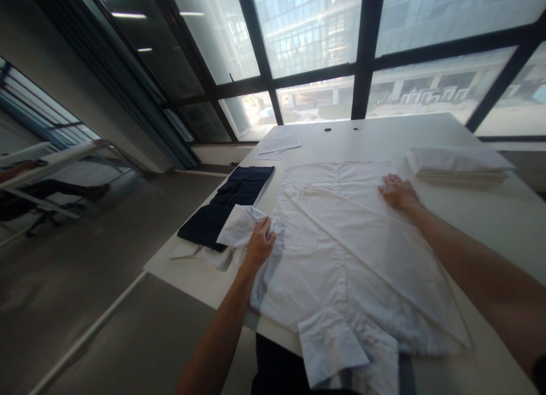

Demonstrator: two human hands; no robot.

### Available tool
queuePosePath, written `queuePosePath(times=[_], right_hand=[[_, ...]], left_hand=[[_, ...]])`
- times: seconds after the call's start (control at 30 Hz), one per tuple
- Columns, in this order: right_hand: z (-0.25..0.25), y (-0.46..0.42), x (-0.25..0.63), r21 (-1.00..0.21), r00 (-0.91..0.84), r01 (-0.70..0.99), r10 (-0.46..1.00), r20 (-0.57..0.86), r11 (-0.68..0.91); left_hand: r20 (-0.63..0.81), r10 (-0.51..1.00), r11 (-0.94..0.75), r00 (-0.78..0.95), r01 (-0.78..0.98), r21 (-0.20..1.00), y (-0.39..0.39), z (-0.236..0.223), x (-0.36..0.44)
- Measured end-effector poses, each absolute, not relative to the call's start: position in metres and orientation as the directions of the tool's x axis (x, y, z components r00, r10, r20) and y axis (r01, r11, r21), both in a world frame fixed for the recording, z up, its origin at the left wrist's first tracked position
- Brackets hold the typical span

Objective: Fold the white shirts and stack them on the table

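Note:
A white long-sleeved garment [315, 230] lies spread over the table, creased, with a seam running down its middle. On its left side my left hand [259, 244] is closed on a white sleeve [239, 224], whose loose end sticks out past the fingers. My right hand [398, 193] rests flat on the garment's far right edge, fingers spread. Another sleeve [333, 346] hangs over the near table edge, in front of my body. Whether the garment is a coat or a shirt, I cannot tell.
Folded dark blue cloth [226, 204] lies at the table's left edge, above some white cloth [200, 254]. A stack of folded white cloth [460, 163] sits at the far right. Papers [279, 146] lie farther back. Windows [315, 31] stand behind; a seated person's leg [63, 189] shows left.

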State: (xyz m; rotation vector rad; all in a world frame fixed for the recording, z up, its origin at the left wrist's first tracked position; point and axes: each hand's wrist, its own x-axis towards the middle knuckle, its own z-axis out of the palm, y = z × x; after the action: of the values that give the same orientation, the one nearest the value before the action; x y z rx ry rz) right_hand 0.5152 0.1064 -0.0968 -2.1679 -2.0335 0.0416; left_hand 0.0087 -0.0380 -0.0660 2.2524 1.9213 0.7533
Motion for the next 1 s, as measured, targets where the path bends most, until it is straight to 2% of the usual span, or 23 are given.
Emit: queuePosePath(times=[0.13, 0.23, 0.3, 0.4, 0.47, 0.53, 0.57, 0.63, 0.67, 0.73, 0.8, 0.87, 0.93, 1.0], right_hand=[[-0.095, 0.104, 0.516, -0.144, 0.072, 0.988, 0.993, 0.090, -0.059], [-0.089, 0.100, 0.514, -0.150, 0.085, 0.986, 0.992, 0.096, -0.070], [-0.080, 0.095, 0.503, -0.174, 0.075, 0.984, 0.980, 0.182, -0.043], [-0.055, 0.079, 0.459, -0.334, 0.021, 0.936, 0.926, 0.376, 0.114], [-0.031, 0.058, 0.412, -0.563, -0.026, 0.779, 0.912, 0.410, 0.276], [-0.002, 0.029, 0.360, -0.782, -0.175, 0.486, 0.921, 0.350, 0.389], [0.012, 0.013, 0.336, -0.866, -0.275, 0.320, 0.912, 0.304, 0.385], [0.037, -0.018, 0.298, -0.976, -0.430, -0.011, 0.880, 0.202, 0.219], [0.045, -0.031, 0.286, -0.984, -0.481, -0.146, 0.862, 0.160, 0.102], [0.053, -0.048, 0.274, -0.950, -0.473, -0.303, 0.877, 0.085, -0.071], [0.049, -0.054, 0.276, -0.920, -0.375, -0.354, 0.927, -0.027, -0.170], [0.035, -0.051, 0.285, -0.913, -0.281, -0.338, 0.951, -0.132, -0.227], [0.018, -0.044, 0.297, -0.925, -0.224, -0.287, 0.956, -0.189, -0.250], [0.006, -0.035, 0.309, -0.971, -0.189, -0.172, 0.973, -0.135, -0.168]], left_hand=[[0.348, 0.935, -0.096, -0.071, 0.892, 0.441, -0.043, -0.046, -0.007], [0.265, 0.953, -0.007, -0.148, 0.862, 0.507, -0.051, -0.017, -0.027], [0.223, 0.953, 0.041, -0.204, 0.818, 0.573, -0.059, 0.009, -0.038], [0.225, 0.922, 0.069, -0.315, 0.706, 0.705, -0.071, 0.058, -0.040], [0.252, 0.903, 0.017, -0.347, 0.617, 0.787, -0.075, 0.090, -0.026], [0.282, 0.906, -0.092, -0.314, 0.505, 0.858, -0.076, 0.114, 0.002], [0.280, 0.921, -0.144, -0.270, 0.432, 0.890, -0.075, 0.121, 0.021], [0.224, 0.968, -0.186, -0.112, 0.277, 0.943, -0.072, 0.124, 0.060], [0.179, 0.984, -0.174, -0.002, 0.215, 0.961, -0.070, 0.119, 0.079], [0.114, 0.973, -0.145, 0.203, 0.146, 0.979, -0.068, 0.100, 0.111], [0.125, 0.938, -0.166, 0.324, 0.103, 0.981, -0.069, 0.075, 0.132], [0.170, 0.909, -0.240, 0.380, 0.144, 0.960, -0.075, 0.049, 0.140], [0.231, 0.894, -0.348, 0.384, 0.270, 0.898, -0.086, 0.028, 0.137], [0.316, 0.877, -0.462, 0.362, 0.455, 0.762, -0.099, 0.012, 0.122]])
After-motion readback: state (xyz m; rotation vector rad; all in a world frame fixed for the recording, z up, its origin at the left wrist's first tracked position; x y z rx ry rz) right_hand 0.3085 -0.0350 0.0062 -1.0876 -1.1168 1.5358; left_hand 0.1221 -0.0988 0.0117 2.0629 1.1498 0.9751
